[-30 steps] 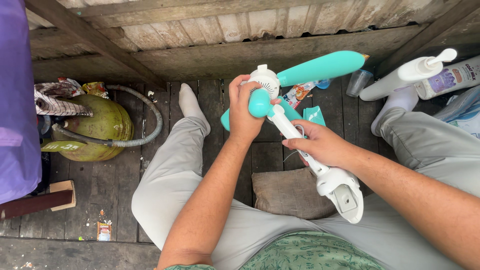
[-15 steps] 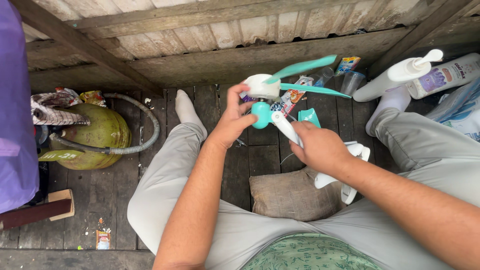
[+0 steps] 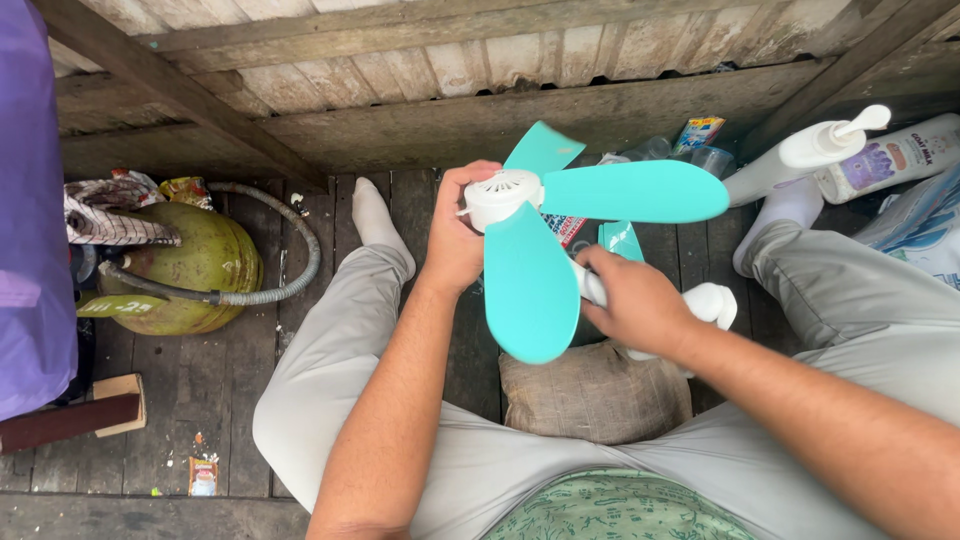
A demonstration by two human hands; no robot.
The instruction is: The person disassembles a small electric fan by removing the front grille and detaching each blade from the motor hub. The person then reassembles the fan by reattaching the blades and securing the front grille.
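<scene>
The person sits on a dark wooden plank floor w/ legs spread in grey trousers, holding a small white plastic fan with turquoise blades up between the knees. The left hand is closed round the white round motor hub of the fan, fingers wrapped behind it. The right hand is closed on the white handle just below the blades — the handle's end sticks out to the right of this hand. Three blades show, one wide blade hanging down in front. Under the fan, on the floor, lies a brownish cloth sack. At left stands a green round gas cylinder w/ a grey hose. At right, a white pump bottle lies near the foot.
</scene>
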